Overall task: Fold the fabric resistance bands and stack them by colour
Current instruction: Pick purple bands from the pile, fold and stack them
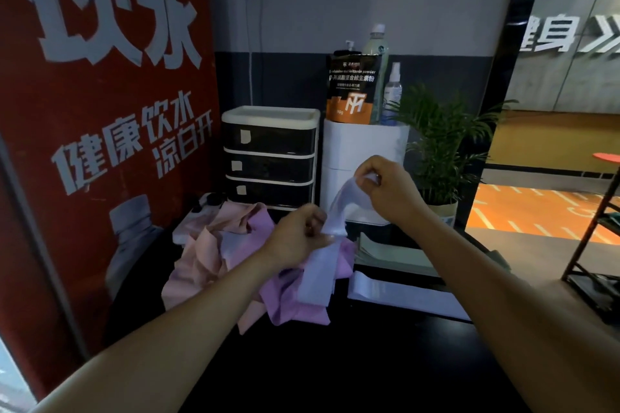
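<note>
Fingertips perhaps hidden behind lilac band

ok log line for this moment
step: folding | left hand + right hand: gripping pale lilac band | unsorted pile: on table | folded pale band: right

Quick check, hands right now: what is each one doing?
Left hand: closed, pinching the pale lavender fabric resistance band at its middle.
Right hand: closed, pinching the same band's upper end.
</note>
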The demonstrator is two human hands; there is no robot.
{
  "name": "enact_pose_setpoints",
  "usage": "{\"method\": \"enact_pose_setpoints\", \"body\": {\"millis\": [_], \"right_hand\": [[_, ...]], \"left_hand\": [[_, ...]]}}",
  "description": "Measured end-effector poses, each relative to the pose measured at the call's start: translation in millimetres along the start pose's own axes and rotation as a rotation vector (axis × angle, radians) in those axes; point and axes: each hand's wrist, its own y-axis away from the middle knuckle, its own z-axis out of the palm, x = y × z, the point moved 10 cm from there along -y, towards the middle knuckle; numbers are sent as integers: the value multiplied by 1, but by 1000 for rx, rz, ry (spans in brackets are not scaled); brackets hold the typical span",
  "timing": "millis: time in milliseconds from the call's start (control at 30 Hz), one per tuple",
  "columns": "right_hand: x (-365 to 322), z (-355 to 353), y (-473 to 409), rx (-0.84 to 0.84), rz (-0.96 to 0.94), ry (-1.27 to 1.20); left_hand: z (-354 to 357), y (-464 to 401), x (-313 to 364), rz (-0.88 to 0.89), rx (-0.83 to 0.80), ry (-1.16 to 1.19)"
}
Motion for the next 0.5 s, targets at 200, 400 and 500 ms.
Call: {"method": "enact_pose_setpoints", "body": {"millis": [200, 400, 500], "right_hand": [[25, -39, 7, 109, 81, 38], [31, -27, 21, -21, 89, 60], [7, -30, 27, -19, 17, -43]], "left_hand": [[-15, 1, 15, 15, 111, 155], [-20, 1, 44, 75, 133, 277], [-13, -3, 59, 93, 121, 346]]}}
